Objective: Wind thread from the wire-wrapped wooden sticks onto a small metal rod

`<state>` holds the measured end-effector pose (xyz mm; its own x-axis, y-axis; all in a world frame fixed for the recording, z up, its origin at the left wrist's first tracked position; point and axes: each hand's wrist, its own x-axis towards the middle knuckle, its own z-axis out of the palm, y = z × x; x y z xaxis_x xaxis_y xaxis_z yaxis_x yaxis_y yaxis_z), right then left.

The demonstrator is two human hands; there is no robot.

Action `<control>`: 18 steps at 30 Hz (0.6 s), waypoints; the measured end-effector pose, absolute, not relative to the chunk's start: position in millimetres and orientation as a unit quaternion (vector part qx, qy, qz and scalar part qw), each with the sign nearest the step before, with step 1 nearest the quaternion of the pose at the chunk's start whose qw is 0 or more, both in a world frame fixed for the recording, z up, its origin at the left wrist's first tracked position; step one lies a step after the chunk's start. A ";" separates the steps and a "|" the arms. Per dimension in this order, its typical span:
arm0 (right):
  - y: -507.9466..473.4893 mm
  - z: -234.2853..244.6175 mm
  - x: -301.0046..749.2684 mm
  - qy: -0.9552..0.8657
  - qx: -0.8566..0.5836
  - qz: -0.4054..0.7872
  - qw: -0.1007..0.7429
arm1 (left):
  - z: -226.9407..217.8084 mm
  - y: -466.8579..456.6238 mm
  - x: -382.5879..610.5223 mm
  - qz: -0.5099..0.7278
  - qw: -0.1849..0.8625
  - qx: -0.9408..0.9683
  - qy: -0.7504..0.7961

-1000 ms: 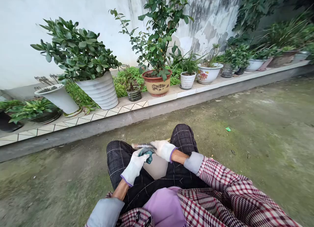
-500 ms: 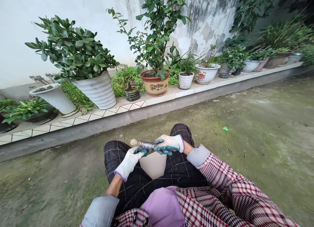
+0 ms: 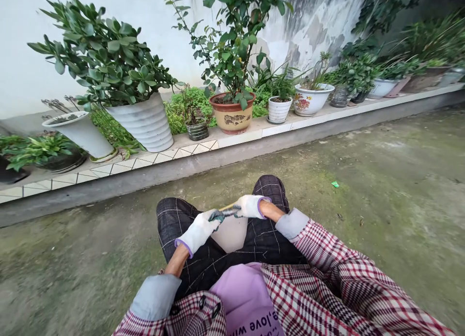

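Between my knees I hold a short stick wound with silvery wire (image 3: 228,212). My left hand (image 3: 203,228), in a white glove with dark green-blue fingers, is closed around its left end and hides it. Closed at the other end is my right hand (image 3: 250,206), in a matching glove. Only the wound middle shows in the gap between the two hands. Just under the stick, between my thighs, is a pale beige smooth surface (image 3: 231,235) with a thin yellow edge behind it; I cannot tell what it belongs to.
Ahead runs a low tiled ledge (image 3: 240,138) bearing several potted plants, among them a ribbed white pot (image 3: 145,125), a yellow-brown pot (image 3: 233,118) and a flowered white bowl (image 3: 312,101). A small green scrap (image 3: 334,184) lies on the mossy concrete ground (image 3: 381,181).
My left hand has moved right and over the stick's rounded wooden end, which showed before. My right hand has turned and shifted slightly up. The view has tilted down a little.
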<state>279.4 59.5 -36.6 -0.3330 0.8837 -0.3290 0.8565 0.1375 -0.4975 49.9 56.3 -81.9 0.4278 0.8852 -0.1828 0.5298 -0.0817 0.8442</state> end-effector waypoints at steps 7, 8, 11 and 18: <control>74.5 -39.9 293.1 -0.730 -0.588 0.321 0.134 | -76.7 55.8 59.5 0.330 0.600 0.576 0.447; 73.1 -39.6 293.8 -0.705 -0.582 0.366 0.177 | -75.4 55.2 59.7 0.335 0.608 0.572 0.438; 68.8 -40.6 295.0 -0.614 -0.528 0.521 0.272 | -75.7 55.7 59.3 0.345 0.617 0.562 0.429; 59.1 -42.9 290.9 -0.625 -0.405 0.656 0.122 | -89.4 68.5 49.9 0.328 0.543 0.617 0.466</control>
<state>290.9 59.1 -42.9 -0.6419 0.6669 -0.3784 0.3460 -0.1884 -0.9191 49.9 68.5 -89.4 0.3498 0.9312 -0.1022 0.2192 0.0247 0.9754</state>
